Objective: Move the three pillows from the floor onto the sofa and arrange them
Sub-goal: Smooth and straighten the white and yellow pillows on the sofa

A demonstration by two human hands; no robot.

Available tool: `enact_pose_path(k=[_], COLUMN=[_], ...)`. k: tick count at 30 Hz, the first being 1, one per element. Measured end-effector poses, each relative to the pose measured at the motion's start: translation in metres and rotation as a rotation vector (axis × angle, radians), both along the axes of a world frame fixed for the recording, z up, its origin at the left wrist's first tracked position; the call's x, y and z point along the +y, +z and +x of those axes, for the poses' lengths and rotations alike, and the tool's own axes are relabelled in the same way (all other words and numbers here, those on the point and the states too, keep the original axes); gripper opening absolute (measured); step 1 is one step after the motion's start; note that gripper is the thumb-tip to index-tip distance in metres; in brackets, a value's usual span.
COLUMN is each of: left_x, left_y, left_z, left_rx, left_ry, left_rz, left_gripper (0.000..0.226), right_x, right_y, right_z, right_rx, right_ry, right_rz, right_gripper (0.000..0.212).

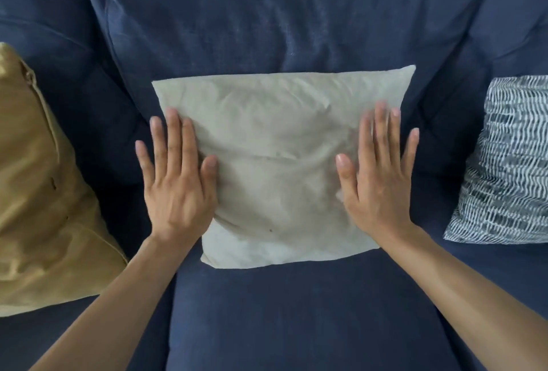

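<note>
I'm looking down on the navy sofa point(296, 311), and all three pillows are already up on it, none on the floor in this view. The mustard-yellow pillow point(38, 192) leans at the left end, the beige pillow point(278, 169) stands on the middle seat against the back cushion, and the blue-and-white patterned pillow point(510, 163) sits at the right, each well apart from the next.

The beige pillow is nearly square, with its lower half narrowing, and it lies straight ahead of me, between my hands. My left hand point(178, 180) lies flat and spread on its left edge, my right hand point(376, 177) flat and spread on its right edge; both palms press the fabric, neither grips anything. They look equally near, one to each side.

I judge this as the last arranging step: any squaring or plumping will turn on pushing inward evenly from both edges, so the pillow stays centred.
</note>
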State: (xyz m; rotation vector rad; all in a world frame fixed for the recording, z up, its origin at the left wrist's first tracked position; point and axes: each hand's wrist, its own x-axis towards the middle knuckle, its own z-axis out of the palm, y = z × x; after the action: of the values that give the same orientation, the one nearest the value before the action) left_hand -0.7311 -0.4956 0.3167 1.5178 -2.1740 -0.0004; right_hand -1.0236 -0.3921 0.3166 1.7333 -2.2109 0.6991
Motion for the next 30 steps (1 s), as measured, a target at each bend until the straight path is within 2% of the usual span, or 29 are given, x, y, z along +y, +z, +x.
enact_pose_path(k=[4,7,10,13,17,21,23,27,30], left_x=[-0.003,-0.017,-0.038,-0.051,-0.055,-0.040,-0.017,0.045,0.058], left_y=[0.043,0.046,0.028,0.021,0.021,0.030,0.032,0.013,-0.016], left_z=[-0.061,-0.099,-0.091,-0.060,-0.011,0.008,-0.006,-0.064,-0.092], left_rx=[0.118,0.031,-0.126,-0.190,-0.181,-0.062,0.011,0.123,0.153], left_ry=[-0.274,-0.412,-0.402,-0.326,-0.173,-0.051,-0.089,-0.258,-0.245], left_rz=[-0.157,-0.174,-0.146,-0.121,-0.040,-0.041,-0.096,-0.122,-0.132], left_gripper=[0.063,0.061,0.064,0.066,0.070,0.069,0.067,0.066,0.063], right_x=[-0.044,-0.074,-0.082,-0.076,-0.063,-0.043,-0.028,0.000,0.003], right_y=[0.030,0.028,0.018,0.016,0.019,0.031,0.032,0.003,-0.030], right_z=[0.034,0.041,0.016,-0.011,-0.037,-0.036,-0.012,0.057,0.075], right_rx=[0.104,0.159,0.268,0.269,0.150,-0.004,-0.018,0.015,0.015], right_ry=[0.248,0.312,0.318,0.243,0.059,-0.116,-0.075,0.141,0.145], right_rz=[-0.071,-0.010,0.009,0.020,0.070,0.001,-0.055,-0.069,-0.053], right_gripper=[0.062,0.063,0.061,0.064,0.067,0.072,0.069,0.062,0.060])
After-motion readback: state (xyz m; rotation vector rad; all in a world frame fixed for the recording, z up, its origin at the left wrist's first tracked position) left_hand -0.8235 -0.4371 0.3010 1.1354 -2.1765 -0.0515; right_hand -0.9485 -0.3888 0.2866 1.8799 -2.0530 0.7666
